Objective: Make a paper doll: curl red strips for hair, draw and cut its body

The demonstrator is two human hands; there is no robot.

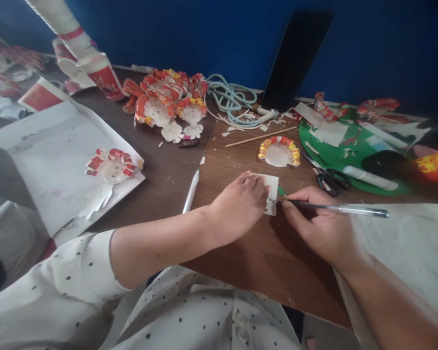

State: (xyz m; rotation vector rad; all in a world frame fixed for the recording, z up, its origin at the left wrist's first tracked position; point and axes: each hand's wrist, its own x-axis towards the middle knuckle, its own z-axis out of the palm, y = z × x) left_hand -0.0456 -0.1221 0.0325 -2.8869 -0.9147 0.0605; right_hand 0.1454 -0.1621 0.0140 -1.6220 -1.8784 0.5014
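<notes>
A small piece of white paper lies on the brown table, partly hidden by my left hand. The fingers of that hand are bent close together over the paper's left side, holding it down. My right hand grips a clear-barrelled pen, its tip at the right side of the paper. Faint dark marks show on the sheet. Just beyond the paper sits a white paper piece with a red and yellow folded rim. A bit of green shows beside the paper.
Black-handled scissors rest by a green sheet with scraps. A white marker and thin wooden stick lie nearby. Behind are red paper crafts, a pale blue cord, a dark phone and paper cups.
</notes>
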